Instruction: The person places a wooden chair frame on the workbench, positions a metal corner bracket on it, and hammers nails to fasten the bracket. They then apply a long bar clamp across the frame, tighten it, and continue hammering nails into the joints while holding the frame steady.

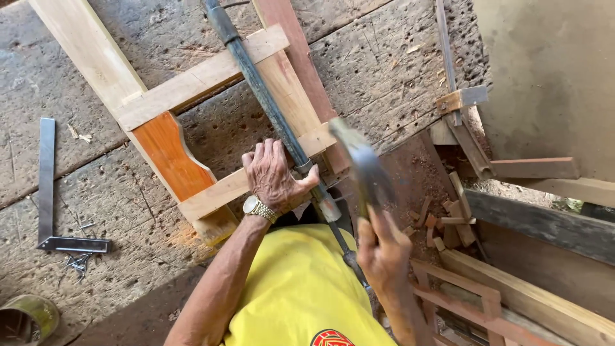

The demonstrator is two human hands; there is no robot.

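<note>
1. Two hands at work over a pale wooden frame of rails and crosspieces (192, 83), laid flat on a pitted, worn workbench top (384, 64), so blows land against solid support.
2. Left hand (274, 174), wearing a metal wristwatch (256, 207), pressed flat, fingers spread, on the lower crosspiece; apparently steadying the joint, not gripping anything.
3. Long dark steel bar clamp (262, 96) lying across the frame, likely squeezing its joints tight.
4. Right hand (381, 253) wrapped tight around a blurred metal-headed hammer (359, 160), raised just beside the clamp's end.
5. Grey steel try square (48, 192) and loose nails (78, 261) well apart at left, within reach.
</note>
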